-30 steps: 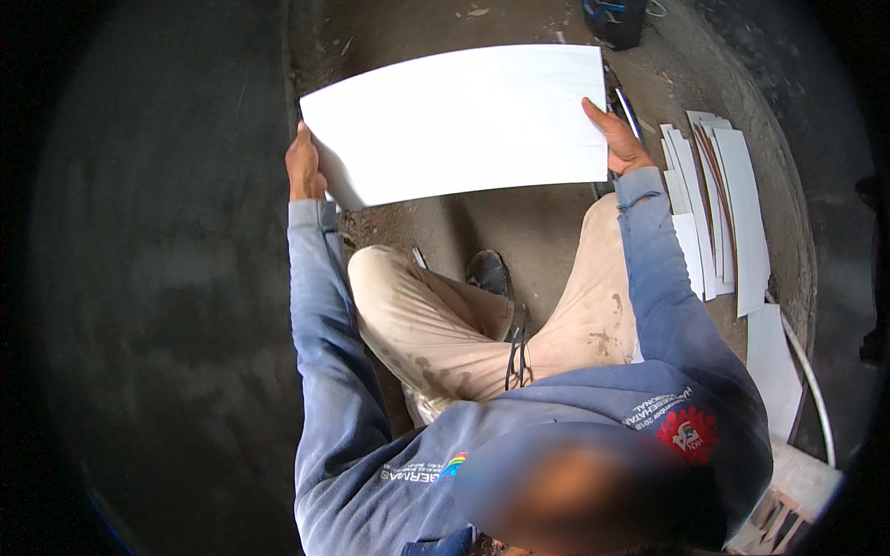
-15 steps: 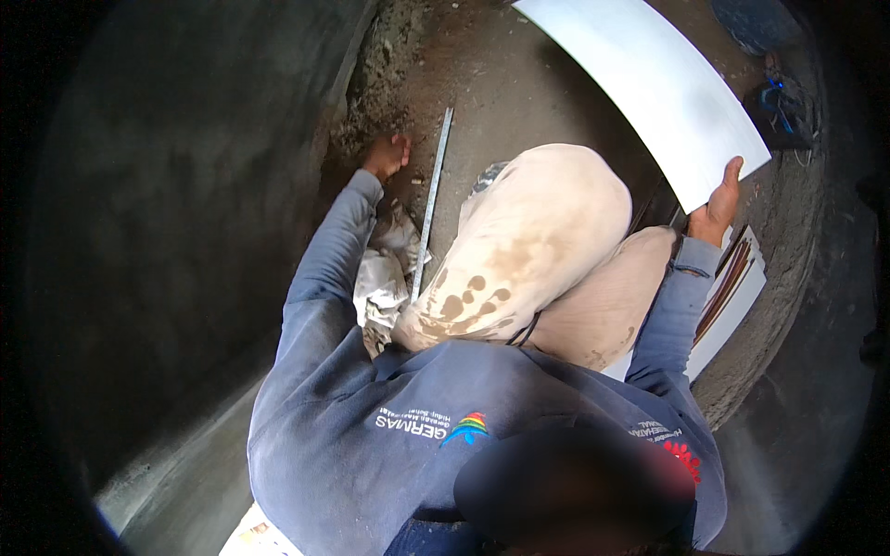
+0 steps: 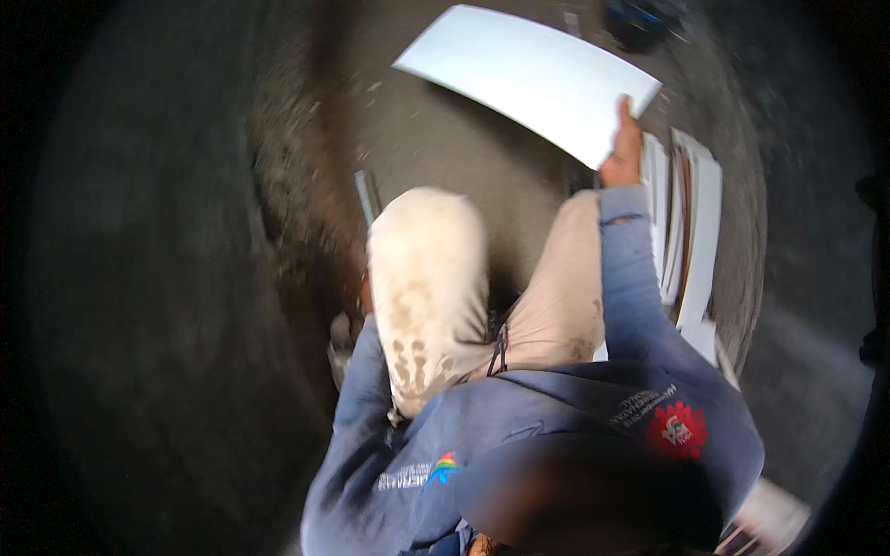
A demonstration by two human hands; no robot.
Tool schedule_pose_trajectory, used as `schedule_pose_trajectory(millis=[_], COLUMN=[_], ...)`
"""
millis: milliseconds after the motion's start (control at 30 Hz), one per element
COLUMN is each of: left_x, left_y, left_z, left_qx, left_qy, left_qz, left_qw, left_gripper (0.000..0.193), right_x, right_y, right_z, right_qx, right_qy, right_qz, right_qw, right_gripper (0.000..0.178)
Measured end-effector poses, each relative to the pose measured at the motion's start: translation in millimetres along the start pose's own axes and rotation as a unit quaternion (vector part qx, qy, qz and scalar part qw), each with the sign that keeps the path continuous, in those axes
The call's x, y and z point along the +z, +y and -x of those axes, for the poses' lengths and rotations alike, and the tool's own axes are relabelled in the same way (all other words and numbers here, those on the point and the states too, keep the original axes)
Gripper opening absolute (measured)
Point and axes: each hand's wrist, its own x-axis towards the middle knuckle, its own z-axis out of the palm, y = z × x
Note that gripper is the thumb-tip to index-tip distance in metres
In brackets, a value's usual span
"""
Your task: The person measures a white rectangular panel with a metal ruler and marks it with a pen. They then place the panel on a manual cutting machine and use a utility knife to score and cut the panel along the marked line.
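Note:
My right hand [image 3: 623, 157] grips a white rectangular panel [image 3: 528, 82] by its near right corner, with the thumb lying on top. The panel is raised over the floor beyond my knees and stretches away to the left. My left hand [image 3: 367, 295] is low beside my left knee, which hides most of it, so its fingers do not show. Just past that knee lies a narrow metal ruler [image 3: 363, 193], its near end out of sight. A pale crumpled cloth or bag [image 3: 340, 347] is next to my left forearm.
To the right of my right forearm lie several long white strips or panels [image 3: 702, 213], one with a brown edge. A dark object with some blue [image 3: 640, 20] sits at the far right. A rough, crumbly ledge [image 3: 287, 176] runs along the dark wall [image 3: 148, 278] on the left.
The view has shifted with my body. The white panel, still in my right hand, now lies more crosswise ahead of me. My left hand has drawn back behind my left knee.

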Motion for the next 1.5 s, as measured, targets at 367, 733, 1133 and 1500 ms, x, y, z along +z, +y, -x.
schedule_pose_trajectory(millis=[367,733,1133,1500], left_x=[-210,-77,85,93], left_y=[357,619,548,539], left_z=[-114,-97,-44,12], left_qx=[0.504,0.471,0.251,0.409], left_qy=[0.121,-0.370,-0.677,-0.664], left_qz=[0.133,0.030,0.196,-0.122], left_qw=[0.845,0.800,0.663,0.614], left_gripper=[0.041,0.048,0.055,0.047], right_x=[-71,-219,-353,-359], right_y=[-44,-27,77,139], right_z=[117,200,287,397], right_qx=[-0.124,-0.101,-0.175,-0.115], right_qy=[0.087,0.248,0.474,0.604], right_qz=[-0.072,-0.099,0.221,0.229], right_qw=[0.986,0.958,0.834,0.755], right_gripper=[0.054,0.055,0.044,0.053])
